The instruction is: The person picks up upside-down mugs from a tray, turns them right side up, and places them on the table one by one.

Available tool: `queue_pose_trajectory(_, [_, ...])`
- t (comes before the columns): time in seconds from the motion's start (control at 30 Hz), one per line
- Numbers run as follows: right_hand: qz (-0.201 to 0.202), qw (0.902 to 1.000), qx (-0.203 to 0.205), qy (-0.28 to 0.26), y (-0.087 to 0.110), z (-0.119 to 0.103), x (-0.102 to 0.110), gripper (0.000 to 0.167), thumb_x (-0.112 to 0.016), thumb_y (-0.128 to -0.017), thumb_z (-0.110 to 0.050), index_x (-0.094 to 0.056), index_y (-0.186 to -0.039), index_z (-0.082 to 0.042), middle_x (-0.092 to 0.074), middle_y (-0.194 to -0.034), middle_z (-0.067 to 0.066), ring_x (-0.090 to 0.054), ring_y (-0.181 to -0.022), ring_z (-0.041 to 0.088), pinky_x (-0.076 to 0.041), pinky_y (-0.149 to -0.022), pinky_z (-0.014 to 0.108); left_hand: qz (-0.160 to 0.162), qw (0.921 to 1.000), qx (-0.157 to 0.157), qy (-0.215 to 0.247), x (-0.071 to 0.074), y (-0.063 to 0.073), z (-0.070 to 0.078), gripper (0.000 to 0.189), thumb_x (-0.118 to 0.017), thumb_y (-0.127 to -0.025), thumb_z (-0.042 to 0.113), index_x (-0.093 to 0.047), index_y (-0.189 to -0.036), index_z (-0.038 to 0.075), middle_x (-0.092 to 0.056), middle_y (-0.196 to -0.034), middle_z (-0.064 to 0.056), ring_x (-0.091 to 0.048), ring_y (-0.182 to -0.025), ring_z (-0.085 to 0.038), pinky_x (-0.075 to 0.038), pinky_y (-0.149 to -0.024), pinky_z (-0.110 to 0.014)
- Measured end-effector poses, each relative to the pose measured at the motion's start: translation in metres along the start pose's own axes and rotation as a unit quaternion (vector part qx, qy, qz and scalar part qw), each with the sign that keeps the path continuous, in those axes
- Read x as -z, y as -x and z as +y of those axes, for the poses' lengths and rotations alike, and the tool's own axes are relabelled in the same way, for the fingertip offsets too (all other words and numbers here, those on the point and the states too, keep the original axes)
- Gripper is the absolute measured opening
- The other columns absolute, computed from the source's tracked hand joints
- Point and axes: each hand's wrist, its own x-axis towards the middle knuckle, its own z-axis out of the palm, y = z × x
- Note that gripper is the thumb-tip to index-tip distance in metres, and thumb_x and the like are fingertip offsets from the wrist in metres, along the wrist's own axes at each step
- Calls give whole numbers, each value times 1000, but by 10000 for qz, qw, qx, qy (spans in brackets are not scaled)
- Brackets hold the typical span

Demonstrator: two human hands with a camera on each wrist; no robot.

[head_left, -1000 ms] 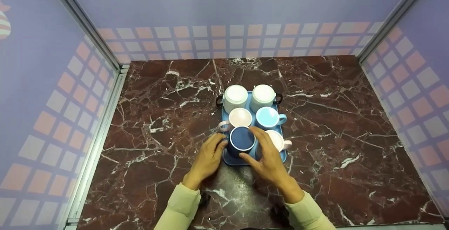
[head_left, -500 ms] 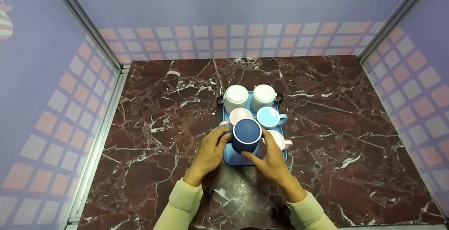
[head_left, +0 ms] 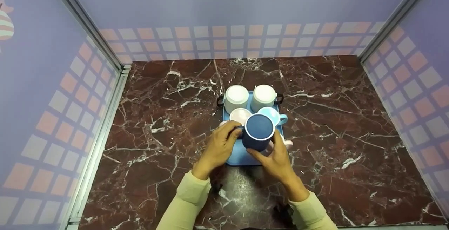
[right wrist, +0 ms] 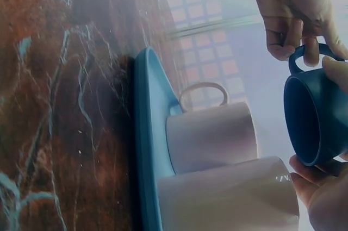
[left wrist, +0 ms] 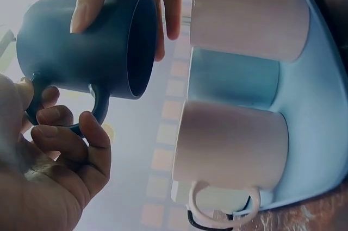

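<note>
Tray [head_left: 242, 155]: one, blue, rectangular, on a dark red marbled tabletop [head_left: 158, 159].
Dark blue mug [head_left: 259, 128]: one, held clear above the tray's nearer half, base up, mouth turned toward the tray.
Left hand [head_left: 220, 145]: above the tray's near left part, fingers hooked through the dark blue mug's handle.
Right hand [head_left: 277, 160]: above the tray's near right part, thumb and fingers spread round the same mug's body.
White mugs, black handles: two, at the tray's far left [head_left: 236, 98] and far right [head_left: 263, 97].
Pink mugs: two, at the tray's middle left [head_left: 240, 116] and near right [left wrist: 250, 16], the latter partly hidden from the head camera.
Light blue mug [head_left: 268, 114]: one, at the tray's middle right.
</note>
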Motion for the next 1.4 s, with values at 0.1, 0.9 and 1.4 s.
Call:
queue_pose_trajectory(0.1, [77, 9999, -11, 88, -1, 0, 2, 94, -93, -75, -10, -42, -154, -7, -55, -150, 13, -55, -136, 22, -44, -114, 27, -60, 10000, 7, -21, -2, -3, 1, 16, -56, -107, 22, -68, -108, 12, -67, -96, -1, -61, -96, -17, -50, -89, -36])
queue_pose_trajectory(0.9, [630, 9971, -4, 435, -2, -5, 6, 88, -100, -66, -16, -55, -141, -5, -71, -129, 12, -68, -119, 25, -48, -106, 20, -133, 9982, 207, 547, -3, -7, 0, 14, -58, -107, 25, -66, -111, 14, -62, -90, -1, -55, -82, -11, -47, -75, -28])
queue_pose_trajectory(1.4, [870, 9943, -153, 601, -3, -6, 13, 88, -100, -65, -16, -56, -140, -2, -69, -130, 14, -66, -116, 23, -48, -103, 19, 1248, 9459, -2421, -1763, 4, 0, 0, 33, -78, -88, 22, -68, -117, 10, -66, -122, -7, -59, -112, -27, -50, -101, -41])
